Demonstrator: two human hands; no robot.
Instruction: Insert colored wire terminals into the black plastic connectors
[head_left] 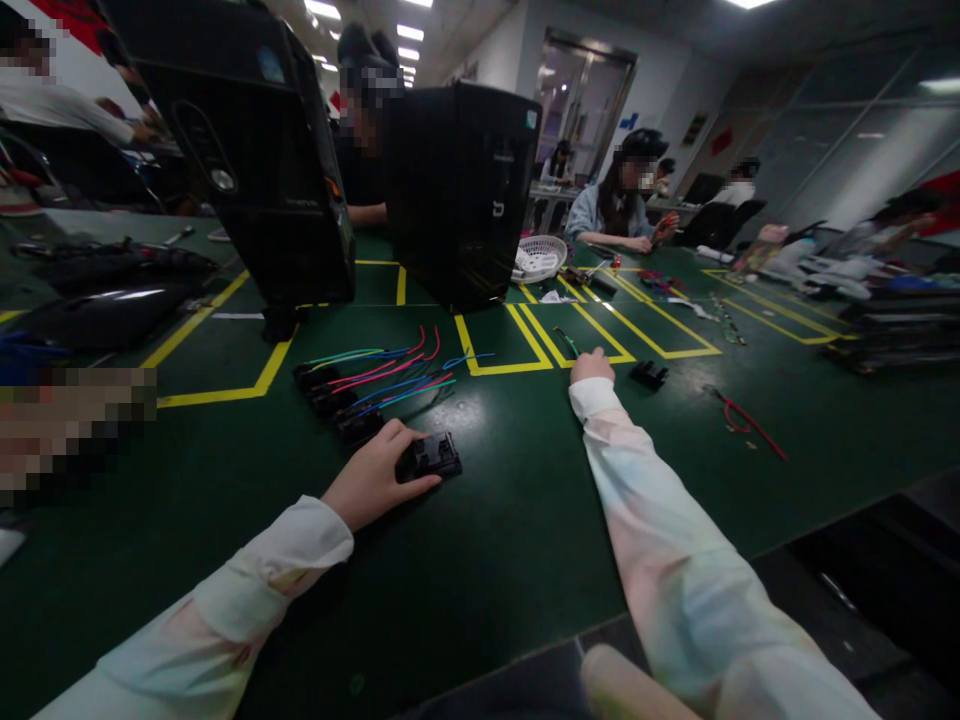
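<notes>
My left hand grips a black plastic part between thumb and fingers, low over the green table. Just beyond it, a row of black parts with red, blue and green wires lies on the table. My right hand reaches farther out, its fingers closed at the end of a thin green wire. Its fingertips are mostly hidden behind the hand. To the right of that hand sits another small black part.
Two black computer cases stand at the back. Yellow tape marks rectangles on the table. Farther right lie a red cable and a white basket. A person sits across, and a blurred patch covers the left edge.
</notes>
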